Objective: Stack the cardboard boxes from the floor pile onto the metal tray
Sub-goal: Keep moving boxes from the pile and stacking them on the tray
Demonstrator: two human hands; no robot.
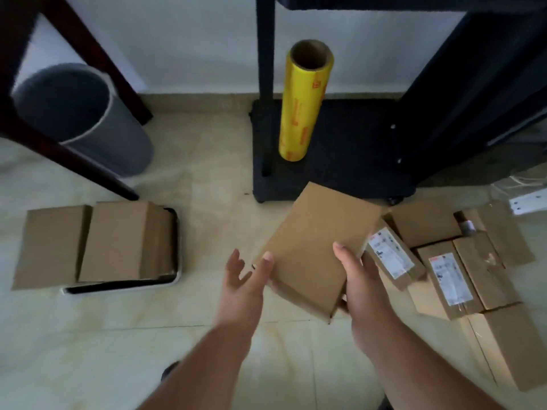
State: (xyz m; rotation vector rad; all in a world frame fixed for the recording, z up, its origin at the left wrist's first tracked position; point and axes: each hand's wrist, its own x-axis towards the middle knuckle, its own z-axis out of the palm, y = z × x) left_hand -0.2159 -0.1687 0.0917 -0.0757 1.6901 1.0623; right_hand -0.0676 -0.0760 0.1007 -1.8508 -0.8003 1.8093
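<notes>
I hold a flat brown cardboard box (315, 247) tilted above the floor in the middle of the view. My right hand (362, 287) grips its right edge, thumb on top and fingers underneath. My left hand (245, 281) reaches to the box's left edge with its fingers spread, and the thumb lies on the box's top face. The metal tray (124, 288) lies on the floor at the left, and two cardboard boxes (97, 244) lie side by side on it, the left one overhanging the rim. A pile of several cardboard boxes (461, 261) lies at the right, some with white labels.
A yellow roll of film (303, 105) stands on the black base of a stand (349, 161). A grey cylindrical bin (85, 119) stands at the back left behind dark wooden legs (74, 161). A white power strip (529, 202) lies at the far right.
</notes>
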